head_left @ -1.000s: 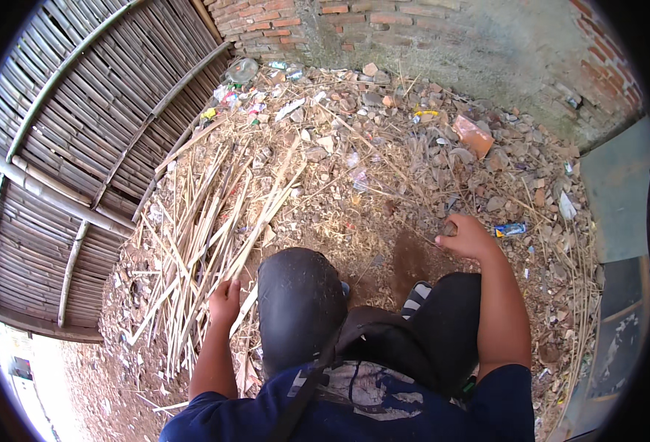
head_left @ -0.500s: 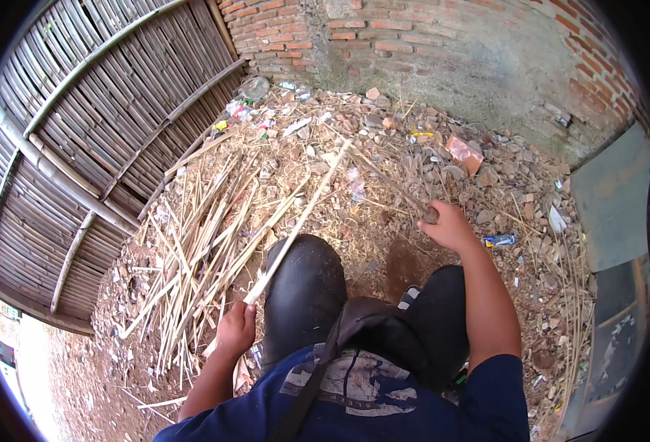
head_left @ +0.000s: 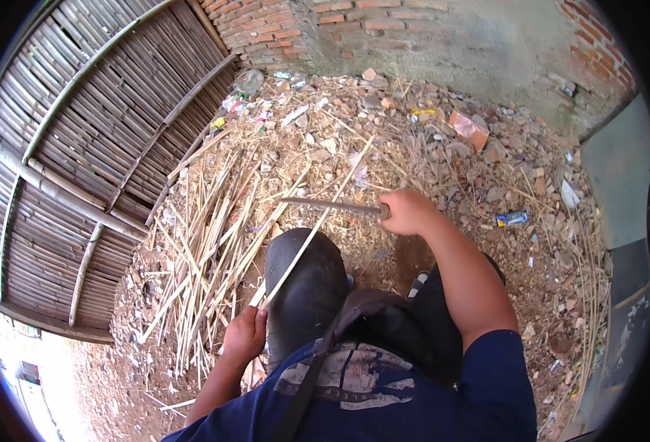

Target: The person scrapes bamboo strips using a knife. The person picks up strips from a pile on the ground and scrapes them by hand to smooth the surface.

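My left hand (head_left: 244, 333) is closed round the near end of a long pale bamboo strip (head_left: 317, 230). The strip slants up and away to the right, passing over my left knee. In my right hand (head_left: 409, 212) is the handle of a long dark-bladed knife (head_left: 332, 204), its blade pointing left. The blade crosses the strip a little beyond the knee; whether they touch I cannot tell. To the left of the knee lies a loose pile of split bamboo strips (head_left: 211, 250) on the ground.
A bamboo-slat wall (head_left: 118, 110) stands on the left and a brick wall (head_left: 384, 37) at the back. Stones, shavings and litter cover the ground, among them a blue wrapper (head_left: 512, 219) and a reddish broken piece (head_left: 469, 131). Grey panels (head_left: 619, 177) lean at the right.
My right hand has moved left with the knife, whose blade has swung from pointing up and away to lying nearly level across the strip. The strip's far end has shifted right.
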